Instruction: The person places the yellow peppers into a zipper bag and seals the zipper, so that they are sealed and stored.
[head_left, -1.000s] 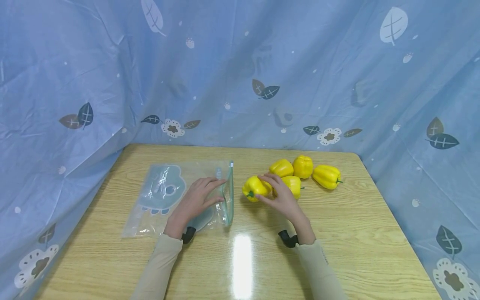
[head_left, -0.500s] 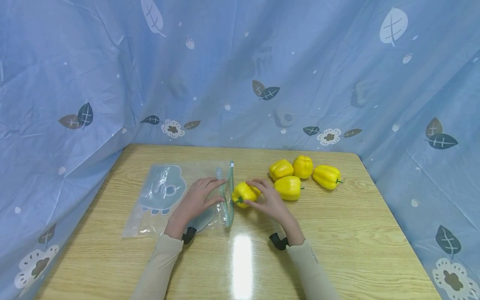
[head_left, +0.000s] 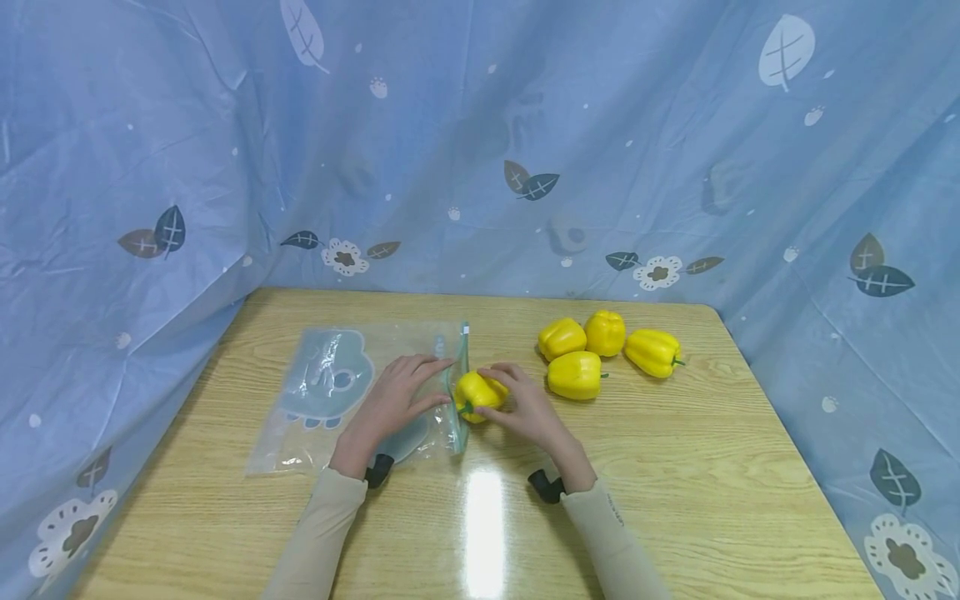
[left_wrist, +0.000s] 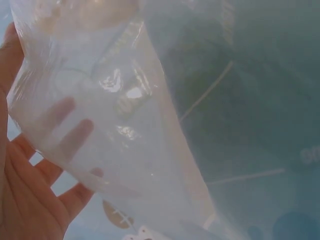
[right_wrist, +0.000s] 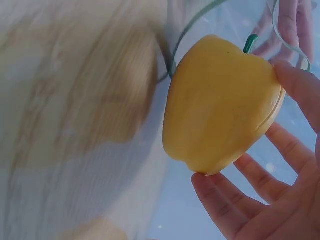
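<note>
My left hand (head_left: 393, 393) lies over a clear zip bag (head_left: 390, 333) with a green-edged mouth and a pale blue printed figure. It grips the bag near the mouth, which gapes open to the right. In the left wrist view, fingertips (left_wrist: 75, 135) show through the bag's film (left_wrist: 125, 165). My right hand (head_left: 528, 408) holds a yellow bell pepper (head_left: 480, 393) right at the mouth, green stem toward the bag. In the right wrist view, thumb and fingers span the pepper (right_wrist: 220, 105), with the green rim (right_wrist: 200, 14) just behind it.
Several more yellow bell peppers lie to the right of the hands: one nearest (head_left: 575, 376), two behind it, and another (head_left: 654, 352) further right. The wooden table (head_left: 675, 475) is enclosed by blue patterned cloth (head_left: 450, 150) at back and sides.
My right hand has carried the bell pepper leftward and slightly nearer, away from the other peppers to the bag's mouth. My left hand has stayed in place.
</note>
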